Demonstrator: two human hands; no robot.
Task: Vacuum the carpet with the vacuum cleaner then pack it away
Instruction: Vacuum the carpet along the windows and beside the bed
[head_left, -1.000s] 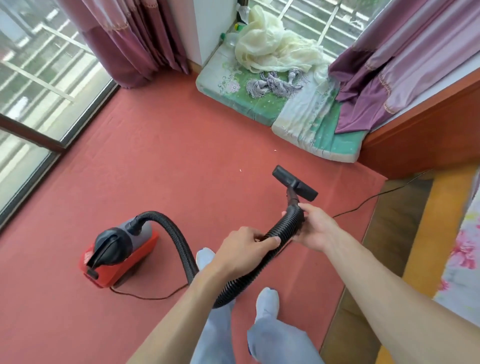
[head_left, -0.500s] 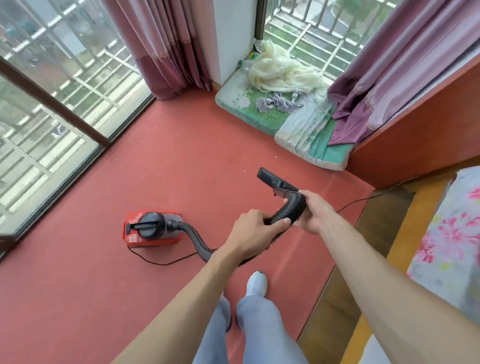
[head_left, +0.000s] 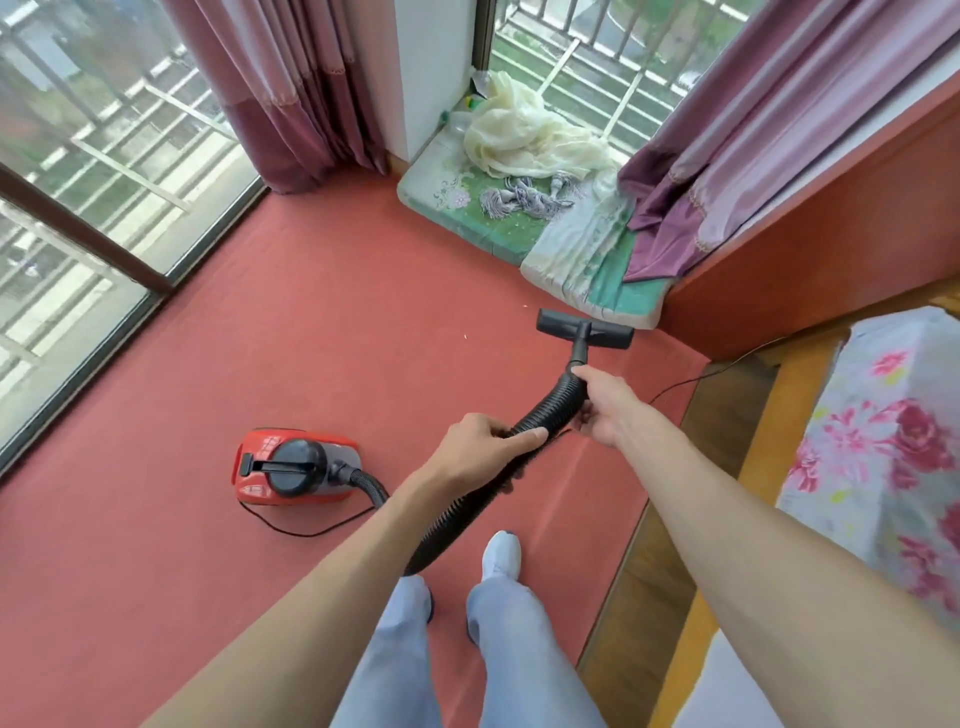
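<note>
- Vacuum cleaner (head_left: 293, 467): red canister with a black top and handle. It stands on the carpet to the person's left, well apart from the nozzle.
- Hose (head_left: 556, 402): black and ribbed. It leaves the canister's right end, passes behind the left forearm, then rises through both hands to the nozzle.
- Floor nozzle (head_left: 586, 328): a black crossbar on a short neck at the hose's far end. It is low at the carpet, just beside the cushion's near edge. Whether it touches the carpet cannot be told.
- Left hand (head_left: 478, 449): grasps the hose at mid-length from above, with its fingers (head_left: 524, 435) curled over the ribs.
- Right hand (head_left: 605, 408): grasps the hose just behind the nozzle neck, thumb on top and the other fingers wrapped beneath.
- Carpet (head_left: 337, 312): red, and covers the floor from the window to a wooden strip on the right. A few pale specks (head_left: 466, 336) lie left of the nozzle.
- Power cord (head_left: 306, 530): thin and black, looping on the carpet in front of the canister.
- Cushion (head_left: 498, 228): green with a pattern, in the far corner. A crumpled cream cloth (head_left: 524, 135) lies on it.
- Curtains (head_left: 291, 88): mauve, hanging at the glazed walls.
- Floral cover (head_left: 883, 441): pink flowers on pale fabric, at the right edge.
- White sock (head_left: 501, 553): on a foot on the carpet, below the hose.
</note>
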